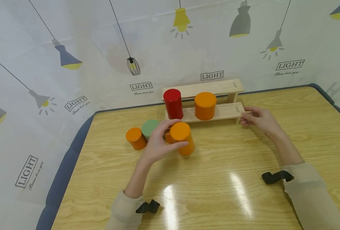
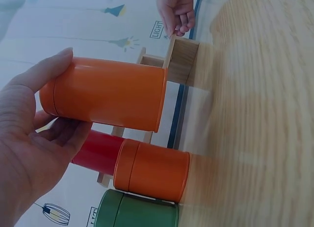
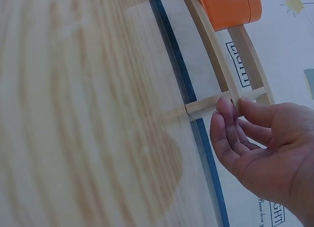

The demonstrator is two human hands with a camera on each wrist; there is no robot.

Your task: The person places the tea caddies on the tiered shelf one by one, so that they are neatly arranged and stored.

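Observation:
In the head view my left hand (image 1: 158,143) grips a tall orange canister (image 1: 184,140) around its upper part. The left wrist view shows that canister (image 2: 110,94) lifted clear of the table, thumb and fingers on opposite sides. My right hand (image 1: 260,121) pinches the right end of the lower step of a two-step wooden shelf (image 1: 225,110); the right wrist view shows thumb and fingers on the board's end (image 3: 235,102). On the lower step stand a tall red canister (image 1: 173,103) and a wide orange canister (image 1: 205,107).
Left of my left hand, a green canister (image 1: 150,128) and a small orange canister (image 1: 136,138) stand on the wooden table (image 1: 210,191). Another orange canister, mostly hidden in the head view, shows behind the held one (image 2: 157,170). A lamp-print curtain (image 1: 100,64) hangs behind the table.

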